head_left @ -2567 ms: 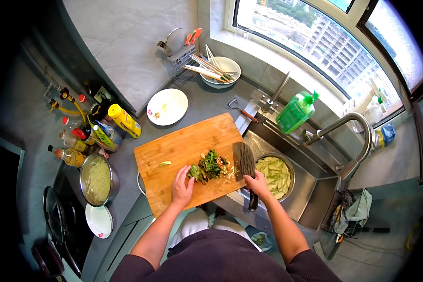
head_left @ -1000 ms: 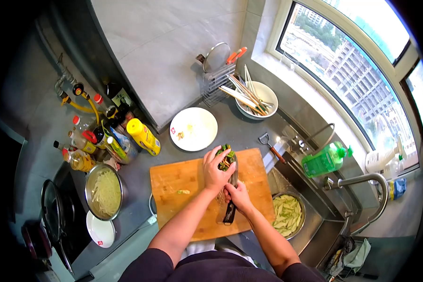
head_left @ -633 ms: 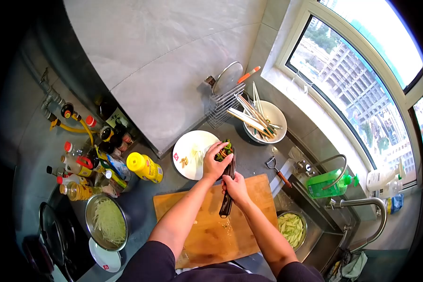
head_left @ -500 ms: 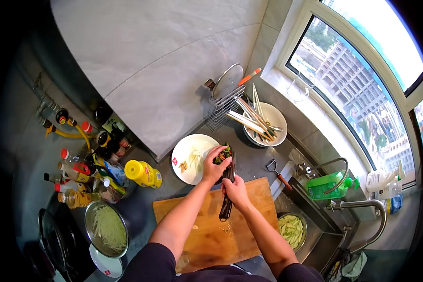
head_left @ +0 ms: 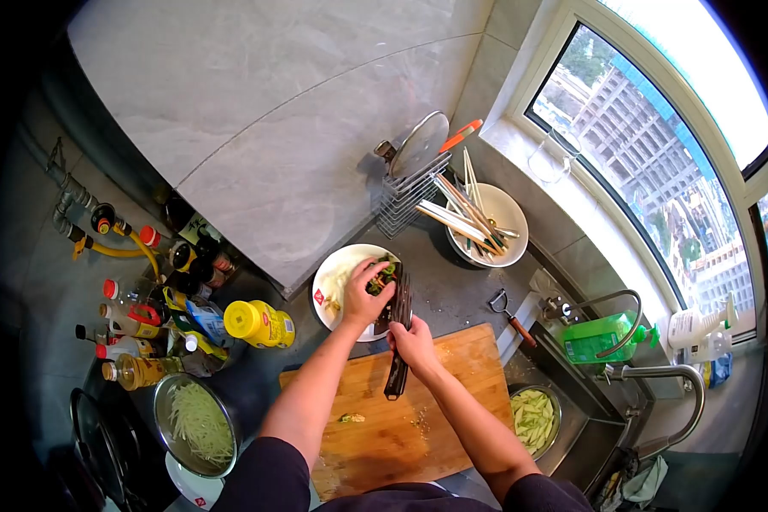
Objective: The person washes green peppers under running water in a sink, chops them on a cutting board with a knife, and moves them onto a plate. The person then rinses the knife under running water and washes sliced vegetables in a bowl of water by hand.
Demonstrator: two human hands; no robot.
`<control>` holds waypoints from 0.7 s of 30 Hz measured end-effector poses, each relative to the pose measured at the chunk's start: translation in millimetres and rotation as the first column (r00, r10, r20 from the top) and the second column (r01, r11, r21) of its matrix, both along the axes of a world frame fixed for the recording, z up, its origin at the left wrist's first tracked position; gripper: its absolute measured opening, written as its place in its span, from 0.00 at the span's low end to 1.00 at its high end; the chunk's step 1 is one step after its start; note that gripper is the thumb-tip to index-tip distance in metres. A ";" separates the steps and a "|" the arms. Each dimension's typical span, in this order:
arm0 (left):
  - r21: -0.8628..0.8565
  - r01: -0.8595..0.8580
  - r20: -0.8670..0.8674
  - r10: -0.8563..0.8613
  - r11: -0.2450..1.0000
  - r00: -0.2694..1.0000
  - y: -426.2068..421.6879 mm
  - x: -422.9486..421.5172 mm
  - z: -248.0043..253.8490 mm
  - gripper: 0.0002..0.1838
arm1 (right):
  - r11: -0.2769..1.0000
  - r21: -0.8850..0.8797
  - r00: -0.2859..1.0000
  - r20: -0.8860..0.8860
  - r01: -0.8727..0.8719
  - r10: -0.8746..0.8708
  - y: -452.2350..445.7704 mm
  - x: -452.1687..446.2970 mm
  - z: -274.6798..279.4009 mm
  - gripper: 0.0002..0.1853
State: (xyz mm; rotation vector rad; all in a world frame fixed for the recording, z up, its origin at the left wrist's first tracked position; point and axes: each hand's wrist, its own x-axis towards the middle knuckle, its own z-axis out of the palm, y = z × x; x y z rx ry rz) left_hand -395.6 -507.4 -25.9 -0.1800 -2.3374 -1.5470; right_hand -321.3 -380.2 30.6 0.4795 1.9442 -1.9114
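Observation:
My right hand [head_left: 415, 344] grips a dark kitchen knife [head_left: 397, 380], its handle end pointing back toward me and its blade turned on edge. My left hand [head_left: 365, 296] is curled over chopped green and reddish vegetable pieces [head_left: 382, 278], pressing them against the blade. Both hands are at the right rim of a white plate [head_left: 326, 275], which bears pale slivers and small brownish bits. Nearer me lies a wooden cutting board [head_left: 452, 410] with a small green scrap [head_left: 352, 418] and crumbs on it.
A metal bowl of pale shreds [head_left: 200, 427], a yellow-capped jar [head_left: 260, 324] and several bottles stand left. To the right are a peeler [head_left: 512, 320], a bowl of green slices [head_left: 533, 418] and the sink faucet [head_left: 695, 401]. Behind is a bowl of chopsticks [head_left: 508, 205].
Both hands have moved left and slightly toward me with the knife and the chopped pieces, now over the plate's right side. A green scrap now shows on the board.

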 end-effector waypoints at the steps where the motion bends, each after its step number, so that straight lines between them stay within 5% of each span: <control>1: -0.051 -0.018 -0.005 0.018 0.999 1.000 -4.6 -1.6 -0.2 0.22 | 1.000 0.011 1.000 -0.010 -0.004 0.004 0.0 -2.0 2.4 0.05; 5: -0.168 -0.028 -0.041 0.021 0.985 0.999 -3.0 1.2 -1.7 0.23 | 0.998 0.065 0.999 -0.031 -0.019 0.021 10.4 -4.0 8.7 0.05; 14: -0.538 -0.074 -0.012 0.080 0.840 0.997 17.6 21.8 2.3 0.31 | 0.982 -0.103 0.986 -0.036 0.157 -0.161 41.6 23.7 17.4 0.04; 21: -0.505 -0.036 0.055 0.074 0.862 0.996 30.6 52.2 35.1 0.29 | 0.906 -0.337 0.964 0.016 0.254 -0.264 72.3 51.6 12.8 0.05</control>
